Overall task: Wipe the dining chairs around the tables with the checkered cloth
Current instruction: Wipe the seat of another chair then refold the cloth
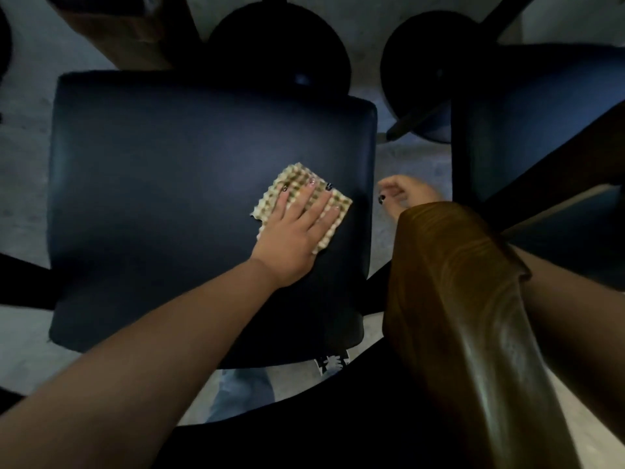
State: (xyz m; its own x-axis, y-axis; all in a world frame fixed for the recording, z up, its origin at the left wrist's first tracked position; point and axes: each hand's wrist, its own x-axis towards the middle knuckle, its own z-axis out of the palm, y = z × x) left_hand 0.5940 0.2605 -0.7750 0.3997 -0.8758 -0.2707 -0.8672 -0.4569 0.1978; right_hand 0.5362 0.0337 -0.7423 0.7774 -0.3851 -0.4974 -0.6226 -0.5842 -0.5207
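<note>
1. On the dark navy padded chair seat (169, 198), toward its right side, sits the small beige-and-brown checkered waffle-weave cloth (340, 206), pinned flat under the left hand (297, 225) with fingers straight and spread.
2. Cloth looks light, soft and floppy, so I'd guess it bunches up unless you keep a flat palm on the middle like this. No need to pinch it.
3. Seat looks like smooth vinyl or leatherette with rounded corners and a slight sheen. Probably slick, so the cloth should glide easily.
4. Right hand (402, 194) hangs off past the seat's right edge, fingers loosely curled, holding nothing.
5. Glossy brown wooden chair back rail (473, 316) runs close to the camera and looks hard and stiff. Grey concrete floor (20, 164) underneath.
</note>
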